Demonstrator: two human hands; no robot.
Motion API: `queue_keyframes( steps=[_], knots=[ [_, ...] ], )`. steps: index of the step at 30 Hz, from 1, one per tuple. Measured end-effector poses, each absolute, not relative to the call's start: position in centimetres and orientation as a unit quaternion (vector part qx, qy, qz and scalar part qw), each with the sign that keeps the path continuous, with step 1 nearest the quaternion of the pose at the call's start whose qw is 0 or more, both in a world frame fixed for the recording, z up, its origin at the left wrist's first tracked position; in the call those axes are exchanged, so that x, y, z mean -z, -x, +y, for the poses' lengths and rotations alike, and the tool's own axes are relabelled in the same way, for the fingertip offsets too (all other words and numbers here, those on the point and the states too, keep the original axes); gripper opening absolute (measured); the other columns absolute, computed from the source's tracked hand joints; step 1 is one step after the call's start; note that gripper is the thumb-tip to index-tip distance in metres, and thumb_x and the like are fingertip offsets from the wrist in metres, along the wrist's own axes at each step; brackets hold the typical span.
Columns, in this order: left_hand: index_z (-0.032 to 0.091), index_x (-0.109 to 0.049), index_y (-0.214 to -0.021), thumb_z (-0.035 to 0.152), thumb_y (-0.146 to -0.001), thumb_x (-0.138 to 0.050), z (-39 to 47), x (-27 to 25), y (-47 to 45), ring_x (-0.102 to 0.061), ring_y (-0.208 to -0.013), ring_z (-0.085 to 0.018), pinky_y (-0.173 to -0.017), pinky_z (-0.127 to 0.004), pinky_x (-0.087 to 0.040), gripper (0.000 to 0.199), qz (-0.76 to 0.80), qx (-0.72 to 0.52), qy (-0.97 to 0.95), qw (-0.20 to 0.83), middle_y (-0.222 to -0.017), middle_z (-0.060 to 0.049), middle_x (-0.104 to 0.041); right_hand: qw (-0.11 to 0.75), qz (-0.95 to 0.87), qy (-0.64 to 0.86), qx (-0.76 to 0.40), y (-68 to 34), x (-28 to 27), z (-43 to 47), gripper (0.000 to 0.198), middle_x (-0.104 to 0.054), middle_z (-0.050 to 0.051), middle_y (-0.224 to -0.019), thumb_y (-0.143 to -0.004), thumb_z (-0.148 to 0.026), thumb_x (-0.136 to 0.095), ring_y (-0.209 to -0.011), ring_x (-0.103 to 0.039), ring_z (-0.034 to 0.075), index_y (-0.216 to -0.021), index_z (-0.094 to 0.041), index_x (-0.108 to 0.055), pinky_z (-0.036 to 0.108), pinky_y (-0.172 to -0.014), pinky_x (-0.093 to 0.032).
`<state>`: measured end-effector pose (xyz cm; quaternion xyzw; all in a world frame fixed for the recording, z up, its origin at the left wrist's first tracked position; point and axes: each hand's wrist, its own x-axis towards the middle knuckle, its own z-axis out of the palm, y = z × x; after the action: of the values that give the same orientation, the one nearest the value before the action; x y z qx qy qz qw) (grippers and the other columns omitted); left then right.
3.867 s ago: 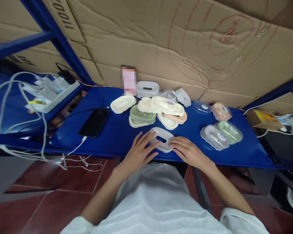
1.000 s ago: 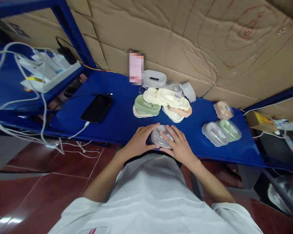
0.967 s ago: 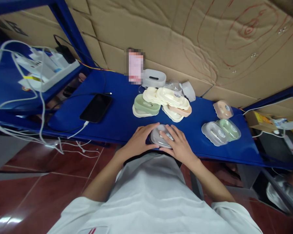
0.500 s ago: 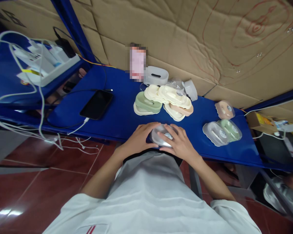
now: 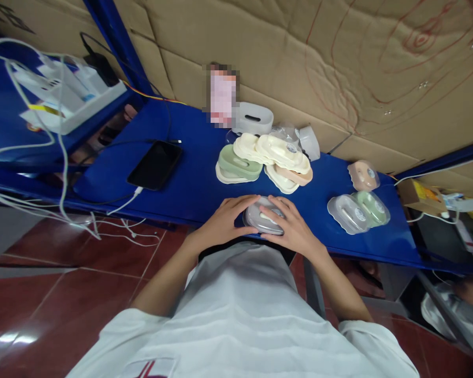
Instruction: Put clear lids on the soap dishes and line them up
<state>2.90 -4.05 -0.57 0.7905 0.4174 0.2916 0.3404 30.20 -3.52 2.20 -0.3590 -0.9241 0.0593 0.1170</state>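
Note:
At the table's front edge, close to my body, lies a grey oval plastic case [image 5: 260,216] under a clear cover with a round label. My left hand [image 5: 224,218] wraps its left side, thumb at the near edge and fingers at the far edge. My right hand [image 5: 291,226] grips it from the right, some fingers lying across the top and partly hiding the label. Just beyond are a green oval case [image 5: 240,164], a stack of cream scalloped pieces [image 5: 283,151] and a peach case [image 5: 299,176] partly under them.
On the blue table [image 5: 197,173], a black phone [image 5: 154,165] is plugged in at left. Grey [image 5: 348,212], green [image 5: 372,207] and peach [image 5: 363,176] covered cases sit at right. A grey oval piece [image 5: 253,118] stands by the cardboard wall. Cables [image 5: 65,173] hang at far left.
My right fingers have shifted slightly on the grey case's cover, and the cover's label and slot show a little differently. Both hands stay around the case. The view has tilted slightly.

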Motion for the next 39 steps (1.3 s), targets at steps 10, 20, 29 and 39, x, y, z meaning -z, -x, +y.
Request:
queue_keyframes(
  steps=[10,20,29,39],
  knots=[
    [0.036,-0.043,-0.165,0.046,-0.107,-0.064,-4.6,0.7,-2.8,-0.051,-0.154,-0.027,-0.13,-0.045,-0.041,0.062,0.432,-0.346,-0.755,0.351,-0.168,-0.007,-0.049,0.224,-0.796,0.557,0.078,-40.3,-7.5,0.8,0.076,-0.05,0.018,-0.165,-0.102,-0.065,-0.063,-0.153,-0.049,0.04,-0.166,-0.029,-0.046,0.064,-0.125,-0.042],
    [0.03,-0.063,-0.148,0.04,-0.109,-0.06,-4.5,1.4,-3.6,-0.061,-0.143,-0.027,-0.123,-0.047,-0.045,0.04,0.442,-0.297,-0.807,0.256,-0.157,-0.008,-0.062,0.022,-0.629,0.773,0.082,-41.3,-5.9,12.0,0.076,-0.055,0.028,-0.158,-0.099,-0.059,-0.057,-0.146,-0.05,0.052,-0.16,-0.014,-0.051,0.073,-0.116,-0.043],
    [0.028,-0.066,-0.144,0.036,-0.11,-0.06,-4.6,1.8,-4.1,-0.062,-0.14,-0.027,-0.119,-0.047,-0.047,0.035,0.456,-0.288,-0.815,0.214,-0.153,-0.008,-0.065,0.179,-0.821,0.542,0.022,-37.7,-2.5,7.3,0.051,-0.063,0.017,-0.155,-0.111,-0.048,-0.045,-0.143,-0.06,0.035,-0.152,-0.021,-0.06,0.057,-0.118,-0.048],
    [0.021,-0.045,-0.165,0.028,-0.111,-0.052,-0.7,-0.3,-7.8,-0.043,-0.159,-0.034,-0.124,-0.051,-0.04,0.055,0.419,-0.198,-0.882,0.081,-0.176,-0.015,-0.039,0.345,-0.787,0.505,-0.084,-37.7,-0.7,7.0,0.07,-0.065,0.018,-0.143,-0.103,-0.062,-0.063,-0.123,-0.071,0.033,-0.159,-0.024,-0.046,0.056,-0.109,-0.059]
  ],
)
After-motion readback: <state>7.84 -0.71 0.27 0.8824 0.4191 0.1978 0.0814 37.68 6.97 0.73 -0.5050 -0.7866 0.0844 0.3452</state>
